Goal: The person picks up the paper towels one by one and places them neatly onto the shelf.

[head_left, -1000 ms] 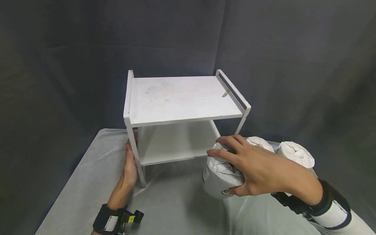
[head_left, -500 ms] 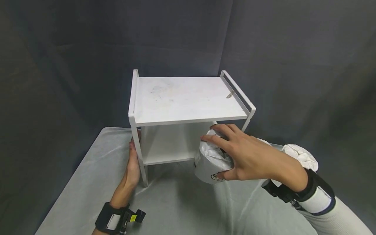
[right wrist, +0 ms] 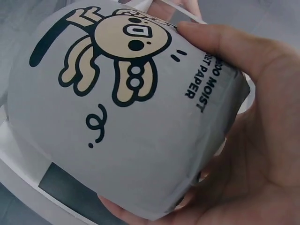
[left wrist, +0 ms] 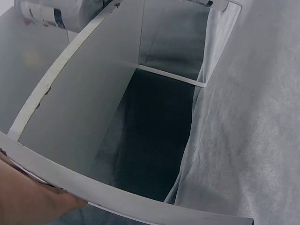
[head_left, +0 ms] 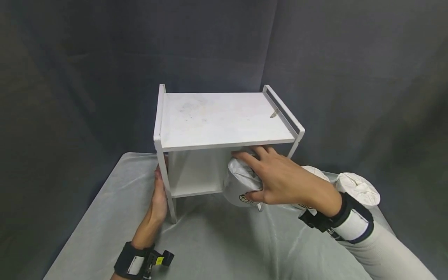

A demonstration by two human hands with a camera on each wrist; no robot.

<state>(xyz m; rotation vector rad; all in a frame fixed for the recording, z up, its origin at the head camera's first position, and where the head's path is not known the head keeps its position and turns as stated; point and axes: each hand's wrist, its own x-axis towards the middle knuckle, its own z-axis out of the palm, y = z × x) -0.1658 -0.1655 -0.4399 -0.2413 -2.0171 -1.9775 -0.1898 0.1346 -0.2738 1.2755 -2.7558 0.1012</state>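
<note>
Head view showed my right hand [head_left: 280,177] clamped from above round a wrapped paper roll [head_left: 239,182], held at the mouth of the white rack's [head_left: 224,116] lower shelf, just under the top board. My left hand [head_left: 158,194] lay flat, fingers straight, against the rack's front left leg, I judged to steady it. Two more rolls [head_left: 358,188] stood on the cloth behind my right wrist.
</note>
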